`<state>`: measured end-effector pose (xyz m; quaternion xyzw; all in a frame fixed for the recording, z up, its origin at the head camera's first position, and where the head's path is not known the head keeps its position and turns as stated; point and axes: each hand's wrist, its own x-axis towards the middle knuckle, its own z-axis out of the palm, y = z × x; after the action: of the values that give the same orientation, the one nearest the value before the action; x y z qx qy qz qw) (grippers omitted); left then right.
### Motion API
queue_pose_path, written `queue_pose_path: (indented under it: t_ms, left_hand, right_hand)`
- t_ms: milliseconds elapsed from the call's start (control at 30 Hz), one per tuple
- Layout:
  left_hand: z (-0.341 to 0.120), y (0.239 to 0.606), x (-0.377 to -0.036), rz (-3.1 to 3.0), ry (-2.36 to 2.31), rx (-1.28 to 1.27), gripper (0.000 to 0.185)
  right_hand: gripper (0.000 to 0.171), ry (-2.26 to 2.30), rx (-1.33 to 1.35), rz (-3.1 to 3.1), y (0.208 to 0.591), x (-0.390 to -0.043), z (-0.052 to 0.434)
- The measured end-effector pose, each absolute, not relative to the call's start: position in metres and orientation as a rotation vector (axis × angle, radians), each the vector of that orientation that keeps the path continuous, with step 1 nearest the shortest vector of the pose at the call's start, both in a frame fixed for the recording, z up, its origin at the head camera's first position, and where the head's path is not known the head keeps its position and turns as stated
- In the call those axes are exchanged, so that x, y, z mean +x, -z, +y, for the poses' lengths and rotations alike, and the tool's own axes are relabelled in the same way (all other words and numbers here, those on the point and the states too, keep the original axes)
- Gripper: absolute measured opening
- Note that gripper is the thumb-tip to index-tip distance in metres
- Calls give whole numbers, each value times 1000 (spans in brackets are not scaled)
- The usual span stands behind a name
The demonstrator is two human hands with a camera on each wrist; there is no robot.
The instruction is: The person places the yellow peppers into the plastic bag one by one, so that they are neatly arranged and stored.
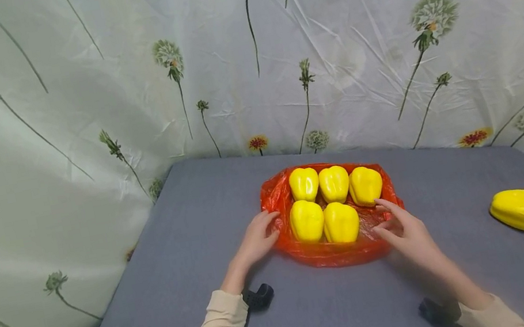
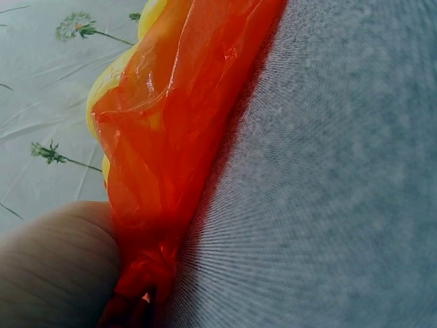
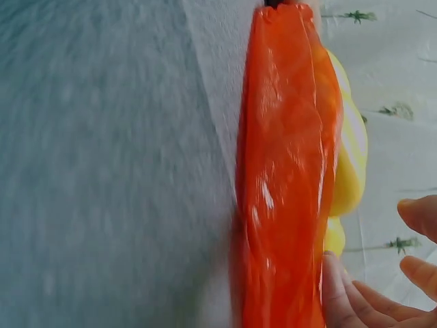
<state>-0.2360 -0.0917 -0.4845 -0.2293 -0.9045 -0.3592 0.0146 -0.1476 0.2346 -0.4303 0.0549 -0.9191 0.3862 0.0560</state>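
A thin red plastic bag (image 1: 348, 253) lies spread on the cloth, its rim turned up around several yellow bell peppers (image 1: 334, 183) in two rows. My left hand (image 1: 256, 239) grips the bag's left edge, thumb on the near side. The left wrist view shows the red film (image 2: 153, 184) bunched beside the thumb (image 2: 65, 256). Over the right part of the bag, my right hand (image 1: 408, 234) has its fingers spread, fingertips close to the rightmost pepper (image 1: 366, 186). Seen from the right wrist, those fingers (image 3: 423, 280) stand apart beside the red film (image 3: 287, 171), with nothing between them.
One more yellow bell pepper (image 1: 523, 210) lies on its side at the right of the grey cloth-covered table (image 1: 171, 273). A pale curtain (image 1: 355, 65) with printed dandelions hangs behind and to the left. Black wrist devices (image 1: 259, 297) sit below both hands.
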Motion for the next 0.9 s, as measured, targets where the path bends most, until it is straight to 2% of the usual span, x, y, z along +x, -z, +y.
queue_pose_path:
  t_ms: [400, 900]
  left_hand:
    - [-92, 485, -235, -2806, 1141, -718, 44]
    - [-92, 485, -237, -2810, 1100, -726, 44]
  right_hand:
    - [55, -1082, 44, -2602, 432, -138, 273]
    - [58, -996, -169, -2616, 427, -121, 324]
